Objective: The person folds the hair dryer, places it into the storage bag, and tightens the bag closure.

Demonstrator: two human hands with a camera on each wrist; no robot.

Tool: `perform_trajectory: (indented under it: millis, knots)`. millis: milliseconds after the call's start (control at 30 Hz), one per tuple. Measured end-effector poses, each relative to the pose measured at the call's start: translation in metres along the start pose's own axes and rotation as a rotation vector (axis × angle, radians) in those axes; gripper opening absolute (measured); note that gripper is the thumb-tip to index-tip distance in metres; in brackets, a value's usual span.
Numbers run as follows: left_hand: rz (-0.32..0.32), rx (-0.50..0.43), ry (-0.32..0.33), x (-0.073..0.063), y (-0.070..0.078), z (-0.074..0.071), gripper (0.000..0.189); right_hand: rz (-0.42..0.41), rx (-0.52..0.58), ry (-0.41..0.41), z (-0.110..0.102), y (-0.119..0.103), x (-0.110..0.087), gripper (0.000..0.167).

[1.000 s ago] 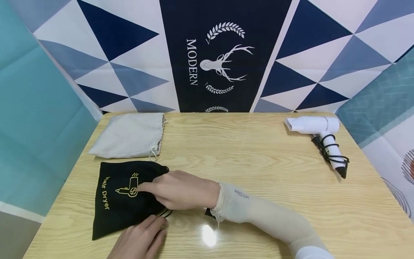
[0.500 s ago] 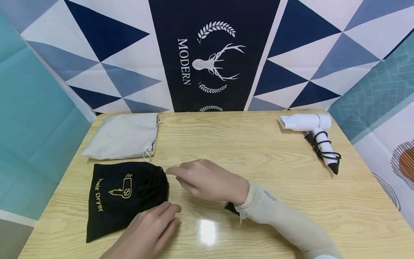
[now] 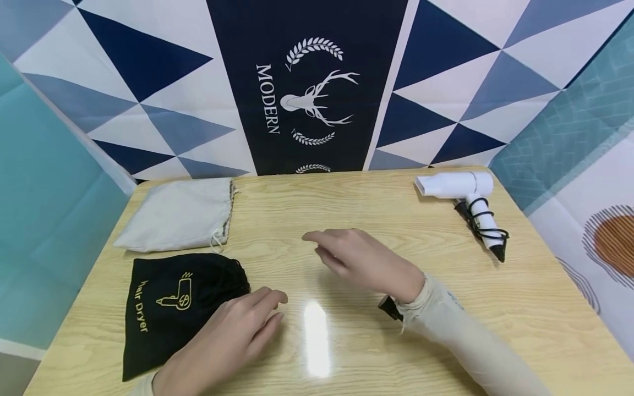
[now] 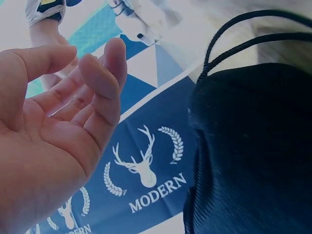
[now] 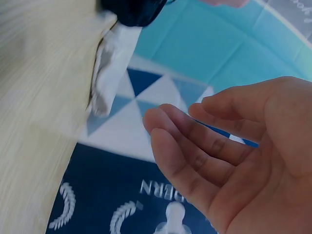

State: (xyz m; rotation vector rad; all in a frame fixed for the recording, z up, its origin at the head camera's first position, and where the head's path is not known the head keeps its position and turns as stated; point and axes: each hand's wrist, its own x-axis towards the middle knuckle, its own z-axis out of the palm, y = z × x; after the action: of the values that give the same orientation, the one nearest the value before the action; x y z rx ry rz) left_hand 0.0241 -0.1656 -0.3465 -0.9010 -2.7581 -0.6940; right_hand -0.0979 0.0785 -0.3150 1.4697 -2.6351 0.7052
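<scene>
A black drawstring bag (image 3: 163,313) with yellow "Hair Dryer" lettering and a dryer drawing lies flat on the left of the table. Its gathered mouth faces right. My left hand (image 3: 238,330) is over the bag's lower right edge, fingers loosely bent and holding nothing. In the left wrist view, the bag (image 4: 253,146) with its black cord loops shows beside the empty palm. My right hand (image 3: 366,261) hovers over the middle of the table, fingers relaxed; the right wrist view shows nothing in this hand (image 5: 229,151). A white hair dryer (image 3: 455,185), black cord wound round its handle, lies at the back right.
A pale grey drawstring bag (image 3: 178,214) lies behind the black one. The wooden table (image 3: 307,203) ends at a patterned backdrop (image 3: 307,82). Beneath my right wrist, a small black object (image 3: 390,308) shows, partly on the wrist's underside.
My right hand has left the black bag and moved right over the table. My left hand has shifted slightly right and up. The whole head view has drifted.
</scene>
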Motion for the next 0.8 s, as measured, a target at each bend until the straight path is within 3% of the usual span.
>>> perform_trajectory:
  millis: [367, 467, 633, 800]
  knots:
    - [-0.007, -0.059, -0.036, 0.031, 0.003, 0.003, 0.016, 0.185, -0.107, 0.053, -0.036, 0.038, -0.041, 0.033]
    - [0.005, -0.044, -0.020, 0.043, 0.005, 0.003, 0.017, 0.235, -0.117, 0.050, -0.045, 0.050, -0.054, 0.033]
    - [0.049, -0.008, 0.022, 0.067, 0.012, 0.003, 0.019, 0.323, -0.043, 0.060, -0.064, 0.079, -0.073, 0.033]
    - [0.099, -0.002, 0.053, 0.091, 0.018, 0.004, 0.020, 0.480, -0.030, 0.103, -0.087, 0.118, -0.092, 0.033]
